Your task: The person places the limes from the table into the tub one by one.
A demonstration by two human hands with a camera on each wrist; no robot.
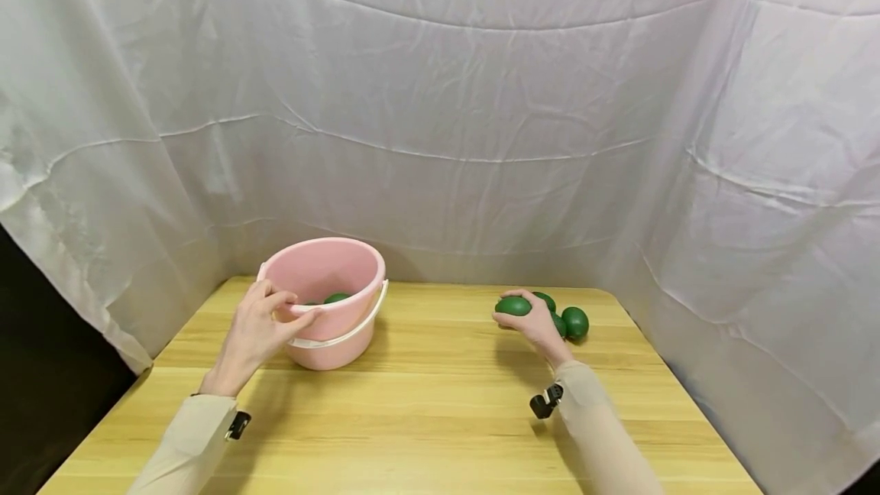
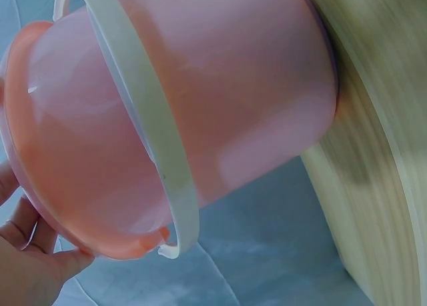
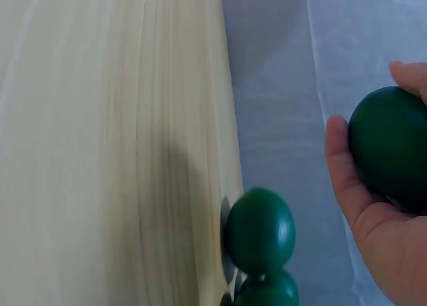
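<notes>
A pink bucket with a white handle stands on the left of the table, with green avocados partly visible inside. My left hand pinches the near rim between thumb and fingers; the left wrist view shows the fingertips at the rim. On the right, my right hand grips a dark green, egg-shaped avocado between thumb and fingers. In the right wrist view this avocado is raised off the wood. Several more avocados lie beside and behind that hand.
The light wooden table has its back edge near a hanging grey-white curtain, which also encloses both sides. The bucket handle hangs down on the near side. Black wrist cameras sit on both sleeves.
</notes>
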